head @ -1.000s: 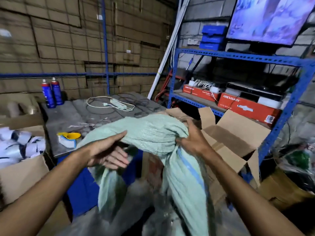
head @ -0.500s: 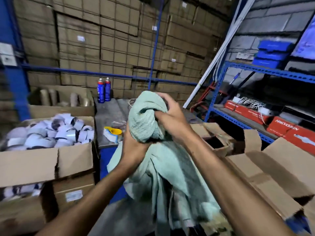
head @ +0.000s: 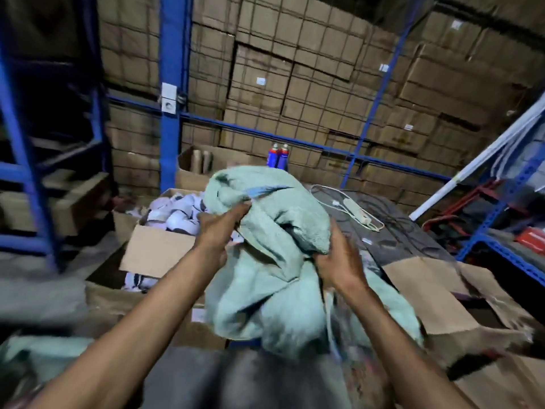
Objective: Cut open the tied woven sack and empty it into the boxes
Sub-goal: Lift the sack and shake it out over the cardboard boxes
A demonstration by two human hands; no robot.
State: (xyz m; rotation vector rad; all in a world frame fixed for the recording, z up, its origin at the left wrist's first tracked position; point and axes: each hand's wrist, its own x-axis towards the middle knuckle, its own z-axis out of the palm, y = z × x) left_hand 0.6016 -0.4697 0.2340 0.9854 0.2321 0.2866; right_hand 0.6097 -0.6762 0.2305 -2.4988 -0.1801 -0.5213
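Both hands clutch the pale green woven sack [head: 265,278], which hangs limp and bunched at chest height: the left hand [head: 219,228] pinches a fold near the sack's top with fingers pressed together over the cloth, and the right hand [head: 339,261] closes on a gathered wad at its right side. Slack and flat as it looks, the sack seems already emptied, so the remaining risks are small but real. Just below the sack, loose cloth trails toward the floor, where a foot could catch it. Just to the right of the sack an open cardboard box [head: 427,299] sits with its flaps splayed; a careless toss could snag a flap or drop the sack inside, and whether anything lies in it I cannot tell. To the left of the sack, a little farther off, another box [head: 159,255] is heaped with white rolled items [head: 174,214], piled near its rim, so a swing of the cloth could knock some out. Behind the sack, a white power strip [head: 356,211] and its cable lie on a dark tabletop [head: 392,231], which a flung sack could drag. Farthest behind it stand two spray cans [head: 278,156], easily toppled.
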